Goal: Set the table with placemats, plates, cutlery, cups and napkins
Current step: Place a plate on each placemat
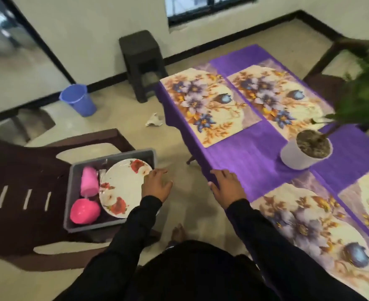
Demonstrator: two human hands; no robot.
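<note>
1. Neither grip holds anything: the left hand (156, 184) hangs with fingers spread and relaxed at the right edge of the plate (123, 187), just touching or just above its rim; which, I cannot tell.
2. With straight fingers, the right hand (227, 187) rests flat on the near-left corner of the desk (255, 166), on its purple cloth.
3. Flower-patterned, the plate leans inside a grey tub (111, 224) that sits on a dark brown chair (22, 170) left of the desk.
4. Two pink cups (85, 196) lie in the tub beside the plate, with cutlery (102, 173) dimly seen behind them.
5. Four floral placemats (209, 105) lie on the desk, two far and two near.
6. Between the pairs stands a white plant pot (298, 157).
7. On the floor are a blue bucket (79, 101), a dark stool (144, 64) and a crumpled paper (154, 121).
</note>
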